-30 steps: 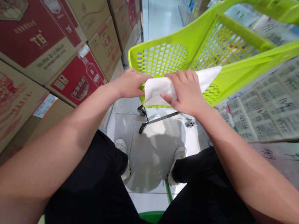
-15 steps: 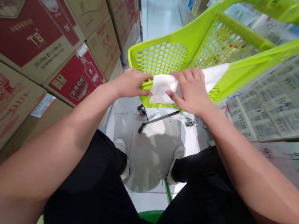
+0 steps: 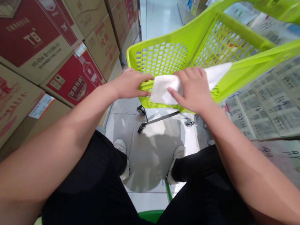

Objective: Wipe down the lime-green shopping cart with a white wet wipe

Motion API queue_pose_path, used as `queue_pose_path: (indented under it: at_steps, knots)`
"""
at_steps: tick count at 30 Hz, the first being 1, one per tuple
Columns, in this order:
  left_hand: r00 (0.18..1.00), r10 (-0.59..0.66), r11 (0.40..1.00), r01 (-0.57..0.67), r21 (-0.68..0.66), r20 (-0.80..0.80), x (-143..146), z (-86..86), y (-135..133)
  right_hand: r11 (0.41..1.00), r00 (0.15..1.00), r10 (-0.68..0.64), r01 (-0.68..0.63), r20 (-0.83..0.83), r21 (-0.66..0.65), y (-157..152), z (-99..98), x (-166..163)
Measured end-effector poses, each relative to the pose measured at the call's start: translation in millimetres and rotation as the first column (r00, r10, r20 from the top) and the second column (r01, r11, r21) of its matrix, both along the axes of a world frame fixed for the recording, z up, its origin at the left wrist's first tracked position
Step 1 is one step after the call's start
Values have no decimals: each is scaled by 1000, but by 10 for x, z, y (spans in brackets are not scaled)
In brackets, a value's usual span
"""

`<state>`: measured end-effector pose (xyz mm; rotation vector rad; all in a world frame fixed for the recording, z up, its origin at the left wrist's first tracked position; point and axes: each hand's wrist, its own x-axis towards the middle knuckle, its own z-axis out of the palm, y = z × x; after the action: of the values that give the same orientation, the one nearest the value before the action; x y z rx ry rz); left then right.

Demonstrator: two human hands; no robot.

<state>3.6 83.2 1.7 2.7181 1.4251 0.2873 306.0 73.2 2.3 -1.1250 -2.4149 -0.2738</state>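
A lime-green shopping cart (image 3: 171, 39) with a perforated plastic basket stands in front of me, slanting up to the right. My left hand (image 3: 134, 84) grips the near left corner of its rim, thumb below and fingers over the top. A white cloth (image 3: 164, 89) is draped over the near rim, its other end spreading to the right along the side. My right hand (image 3: 191, 86) lies over the cloth's middle, fingers bent over the rim and thumb on the near face, pressing the cloth against the cart. The fingertips of this hand are partly hidden.
Stacked cartons (image 3: 76, 72) wall in the left side. Wrapped packs with handwritten prices (image 3: 271, 100) are piled along the right. Cart wheels (image 3: 141, 127) rest on the tiled floor (image 3: 152, 145) ahead of my shoes. Something green (image 3: 151, 215) shows between my legs.
My right hand has shifted very slightly to the right along the rim with the cloth under it. The left hand keeps its hold on the corner.
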Motion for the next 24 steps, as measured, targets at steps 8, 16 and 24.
queue_pose_path:
  at_steps: [8, 16, 24]
  knots:
    - [991, 7, 1000, -8, -11, -130, 11, 12, 39, 994, 994, -101, 102, -46, 29, 310, 120, 293]
    - [995, -45, 999, 45, -7, -92, 75, 78, -43, 996, 994, 81, -77, 80, -46, -51, 3, -402]
    - [991, -36, 999, 34, -23, -129, 1, 95, -40, 998, 998, -58, 59, -40, 14, 314, 140, 238]
